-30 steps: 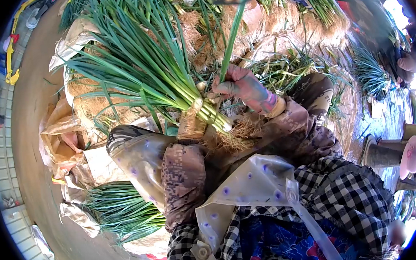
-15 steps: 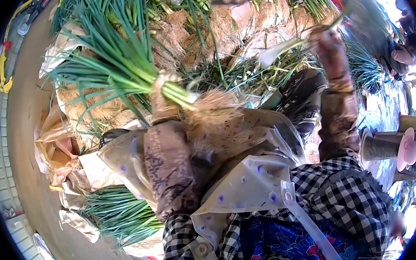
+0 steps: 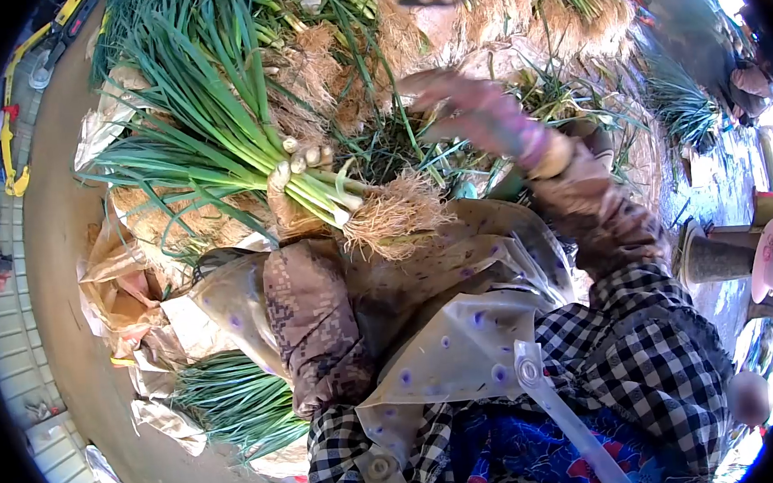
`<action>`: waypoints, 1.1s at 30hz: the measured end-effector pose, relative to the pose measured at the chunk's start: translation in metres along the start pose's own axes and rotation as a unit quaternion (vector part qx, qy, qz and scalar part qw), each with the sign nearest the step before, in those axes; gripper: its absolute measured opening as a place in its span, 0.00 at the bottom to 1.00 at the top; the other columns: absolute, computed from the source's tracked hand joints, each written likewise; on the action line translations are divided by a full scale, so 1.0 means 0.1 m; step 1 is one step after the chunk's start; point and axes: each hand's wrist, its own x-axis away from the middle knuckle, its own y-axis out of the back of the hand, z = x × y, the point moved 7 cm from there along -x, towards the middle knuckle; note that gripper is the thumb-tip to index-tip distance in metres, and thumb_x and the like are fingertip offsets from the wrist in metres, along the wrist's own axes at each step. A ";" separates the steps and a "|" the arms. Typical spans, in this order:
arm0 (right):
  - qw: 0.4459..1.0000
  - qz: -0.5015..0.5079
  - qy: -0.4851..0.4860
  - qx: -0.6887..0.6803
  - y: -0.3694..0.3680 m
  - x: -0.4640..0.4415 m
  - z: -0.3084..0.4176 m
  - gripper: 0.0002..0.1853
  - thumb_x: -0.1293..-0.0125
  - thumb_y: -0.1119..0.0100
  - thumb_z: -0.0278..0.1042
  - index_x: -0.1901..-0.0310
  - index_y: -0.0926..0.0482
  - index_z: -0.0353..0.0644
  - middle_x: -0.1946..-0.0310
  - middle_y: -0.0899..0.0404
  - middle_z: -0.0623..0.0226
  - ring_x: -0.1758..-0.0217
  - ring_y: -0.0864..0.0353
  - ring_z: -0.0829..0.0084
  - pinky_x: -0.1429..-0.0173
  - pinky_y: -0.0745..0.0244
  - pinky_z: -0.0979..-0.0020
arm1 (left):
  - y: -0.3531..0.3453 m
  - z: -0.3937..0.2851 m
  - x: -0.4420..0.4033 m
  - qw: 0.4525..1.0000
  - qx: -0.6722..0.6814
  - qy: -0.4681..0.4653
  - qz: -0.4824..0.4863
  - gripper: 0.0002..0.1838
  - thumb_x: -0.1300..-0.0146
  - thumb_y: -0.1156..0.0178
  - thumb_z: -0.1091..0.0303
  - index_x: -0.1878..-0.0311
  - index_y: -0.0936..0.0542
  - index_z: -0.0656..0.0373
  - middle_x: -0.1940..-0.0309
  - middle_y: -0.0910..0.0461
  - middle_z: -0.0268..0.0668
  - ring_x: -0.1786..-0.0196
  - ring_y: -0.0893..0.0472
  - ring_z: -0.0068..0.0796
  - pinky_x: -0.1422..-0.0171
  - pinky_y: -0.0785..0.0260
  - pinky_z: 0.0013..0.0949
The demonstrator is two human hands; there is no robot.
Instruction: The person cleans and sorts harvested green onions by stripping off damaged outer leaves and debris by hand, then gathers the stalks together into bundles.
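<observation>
My left hand [image 3: 295, 171] is wrapped round a bunch of green onions [image 3: 257, 152] just above its white stems. Long green leaves fan out to the upper left, and the pale stringy roots [image 3: 398, 215] hang over my lap at the right. My right hand [image 3: 462, 108] is blurred by motion, raised to the right of the bunch above a pile of loose leaves; its fingers are too smeared to tell what they hold, if anything.
More onion bunches with roots [image 3: 479, 30] lie along the top. Another bunch [image 3: 240, 403] rests at lower left beside brown sacking [image 3: 122, 280]. A pink hat [image 3: 769, 261] and a co-worker's hand [image 3: 749, 81] show at the right.
My right hand drew a stalk away from the bunch to the far right, then came back left; that stalk no longer shows in it. The bunch has shifted left with my left hand.
</observation>
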 end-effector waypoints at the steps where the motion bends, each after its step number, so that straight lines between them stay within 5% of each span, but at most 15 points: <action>1: 0.995 0.029 0.095 -0.024 -0.30 -0.13 0.23 0.24 0.44 0.40 0.27 0.44 0.32 0.44 0.44 0.32 0.56 0.39 0.37 0.59 0.46 0.28 0.62 | -0.04 0.00 0.03 1.000 -0.018 -0.007 -0.010 0.16 0.46 0.41 0.70 0.54 0.31 0.58 0.72 0.27 0.30 0.58 0.27 0.32 0.39 0.37 0.42; 2: 0.980 0.062 0.185 -0.051 -0.60 -0.26 0.55 0.26 0.45 0.39 0.25 0.44 0.32 0.45 0.43 0.33 0.57 0.35 0.41 0.56 0.43 0.31 0.59 | 0.00 0.00 0.06 0.999 -0.014 -0.012 -0.041 0.16 0.47 0.40 0.69 0.55 0.30 0.58 0.72 0.27 0.31 0.54 0.27 0.35 0.38 0.37 0.44; 3: 0.966 0.115 0.062 0.221 -0.79 -0.31 0.58 0.27 0.44 0.41 0.31 0.41 0.33 0.47 0.46 0.31 0.61 0.52 0.25 0.68 0.48 0.25 0.72 | 0.08 -0.03 0.10 0.997 -0.037 0.010 -0.060 0.16 0.47 0.40 0.69 0.55 0.30 0.58 0.74 0.27 0.32 0.54 0.27 0.36 0.39 0.36 0.45; 5: 0.957 0.166 0.064 -0.227 -1.17 -0.33 0.06 0.24 0.40 0.44 0.47 0.46 0.31 0.43 0.51 0.28 0.50 0.44 0.29 0.56 0.44 0.30 0.59 | -0.20 -0.01 0.15 0.997 -0.042 0.033 -0.059 0.16 0.48 0.39 0.69 0.56 0.30 0.58 0.73 0.27 0.31 0.57 0.25 0.33 0.41 0.33 0.42; 7: 0.859 0.127 0.282 -0.409 -0.88 -0.37 0.19 0.26 0.39 0.48 0.52 0.49 0.29 0.37 0.53 0.27 0.50 0.50 0.26 0.58 0.46 0.28 0.61 | 0.16 -0.12 0.05 0.998 -0.038 -0.006 -0.045 0.15 0.46 0.40 0.70 0.56 0.30 0.58 0.73 0.27 0.31 0.60 0.25 0.31 0.42 0.32 0.41; 9: 0.978 -0.046 0.116 -0.164 -0.21 -0.24 0.15 0.21 0.38 0.48 0.49 0.58 0.25 0.36 0.59 0.25 0.54 0.57 0.24 0.64 0.55 0.26 0.68 | 0.27 -0.18 -0.02 0.999 0.009 -0.048 -0.008 0.12 0.44 0.41 0.71 0.58 0.30 0.57 0.73 0.27 0.31 0.62 0.25 0.27 0.44 0.30 0.38; 11: 0.974 -0.153 -0.137 0.093 0.56 0.05 0.03 0.16 0.39 0.45 0.45 0.62 0.22 0.37 0.63 0.23 0.60 0.60 0.22 0.68 0.61 0.26 0.71 | 0.34 -0.19 -0.05 1.000 -0.007 -0.016 -0.010 0.09 0.38 0.47 0.68 0.56 0.31 0.56 0.71 0.27 0.29 0.58 0.25 0.27 0.44 0.30 0.37; 13: 0.958 -0.097 -0.210 0.169 1.19 0.41 -0.77 0.13 0.44 0.41 0.31 0.56 0.24 0.39 0.68 0.22 0.61 0.73 0.23 0.72 0.72 0.26 0.72 | 0.33 -0.20 -0.08 0.995 -0.052 -0.047 -0.077 0.08 0.37 0.47 0.68 0.58 0.30 0.59 0.72 0.28 0.30 0.58 0.25 0.28 0.45 0.30 0.37; 15: 0.754 -0.037 -0.173 0.632 1.17 0.72 -0.51 0.23 0.46 0.39 0.34 0.47 0.29 0.40 0.62 0.23 0.56 0.66 0.22 0.67 0.66 0.26 0.72 | 0.31 -0.17 -0.15 0.991 -0.033 -0.053 -0.121 0.07 0.40 0.44 0.68 0.61 0.28 0.60 0.74 0.28 0.32 0.61 0.24 0.30 0.45 0.29 0.39; 17: 0.880 -0.056 -0.135 0.453 0.94 0.72 -0.26 0.25 0.48 0.37 0.32 0.46 0.29 0.42 0.55 0.24 0.55 0.55 0.23 0.65 0.52 0.28 0.73 | 0.33 -0.16 -0.21 0.986 -0.018 -0.049 -0.159 0.07 0.40 0.43 0.67 0.64 0.27 0.60 0.74 0.27 0.32 0.61 0.24 0.31 0.46 0.29 0.40; 18: 0.982 -0.088 -0.023 0.163 0.83 0.72 -0.51 0.21 0.47 0.37 0.32 0.50 0.26 0.41 0.55 0.23 0.60 0.55 0.23 0.69 0.53 0.27 0.73 | 0.31 -0.16 -0.23 0.983 -0.030 -0.056 -0.170 0.07 0.40 0.43 0.67 0.64 0.27 0.60 0.74 0.27 0.32 0.61 0.24 0.31 0.46 0.29 0.41; 20: 0.988 -0.030 -0.148 0.041 0.20 0.54 0.01 0.18 0.47 0.36 0.33 0.53 0.23 0.43 0.57 0.22 0.63 0.55 0.23 0.74 0.55 0.26 0.74 | 0.22 -0.13 -0.27 0.983 -0.044 -0.048 -0.173 0.07 0.41 0.42 0.67 0.66 0.27 0.60 0.73 0.26 0.33 0.61 0.23 0.33 0.46 0.29 0.42; 24: 0.985 -0.077 0.139 -0.071 -0.69 0.38 0.06 0.18 0.42 0.44 0.46 0.53 0.27 0.47 0.66 0.22 0.61 0.66 0.21 0.61 0.64 0.26 0.66 | 0.06 -0.09 -0.27 0.945 -0.073 -0.066 -0.311 0.10 0.45 0.38 0.71 0.62 0.29 0.60 0.73 0.26 0.37 0.65 0.24 0.36 0.53 0.25 0.46; 25: 0.957 -0.036 0.000 0.286 -0.64 0.31 0.27 0.14 0.41 0.46 0.43 0.57 0.26 0.46 0.72 0.23 0.59 0.70 0.22 0.59 0.67 0.27 0.66 | 0.10 -0.09 -0.28 0.946 -0.061 -0.065 -0.313 0.10 0.45 0.38 0.71 0.63 0.29 0.60 0.73 0.26 0.38 0.67 0.24 0.36 0.54 0.25 0.45; 33: 0.963 -0.045 -0.046 0.260 0.24 0.67 0.91 0.07 0.43 0.45 0.31 0.76 0.29 0.41 0.84 0.32 0.71 0.84 0.34 0.76 0.79 0.39 0.73 | 0.52 -0.27 -0.45 0.920 -0.193 -0.097 -0.326 0.12 0.49 0.35 0.73 0.64 0.28 0.65 0.72 0.25 0.41 0.71 0.24 0.38 0.65 0.27 0.40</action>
